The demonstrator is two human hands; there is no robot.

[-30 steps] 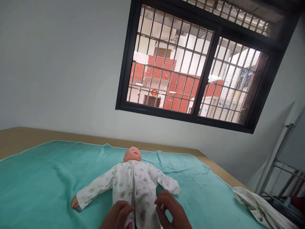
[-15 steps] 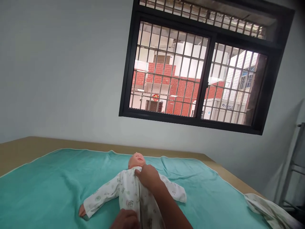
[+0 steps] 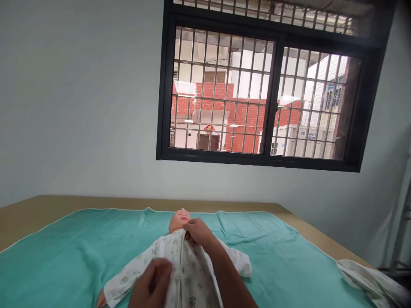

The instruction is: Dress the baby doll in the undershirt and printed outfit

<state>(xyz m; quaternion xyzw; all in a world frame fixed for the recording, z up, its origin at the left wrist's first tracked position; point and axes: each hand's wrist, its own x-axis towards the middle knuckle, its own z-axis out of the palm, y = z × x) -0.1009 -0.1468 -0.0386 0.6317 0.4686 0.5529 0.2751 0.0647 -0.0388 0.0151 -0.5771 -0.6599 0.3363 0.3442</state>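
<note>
A baby doll [image 3: 181, 217] lies on its back on a teal blanket [image 3: 64, 248], its head toward the wall. It wears a white baby garment [image 3: 171, 246] with small printed figures and a front opening. At the neck, my right hand [image 3: 197, 233] pinches the garment's front edge and lifts it a little, just below the doll's chin. My left hand [image 3: 152, 282] is curled and blurred above the lower left of the doll's chest. Whether its fingertips meet or touch cloth cannot be made out. The doll's lower body is out of frame.
The blanket covers most of a tan tabletop [image 3: 96, 202]. A crumpled pale cloth [image 3: 369, 278] lies at the right edge. Behind are a grey-white wall and a barred window [image 3: 221, 98]. A metal frame [image 3: 403, 201] stands at far right.
My left hand has risen from the bottom edge and shifted left, off the garment's front. My right hand now raises the collar edge, pulling the front panel up. The view has tilted slightly.
</note>
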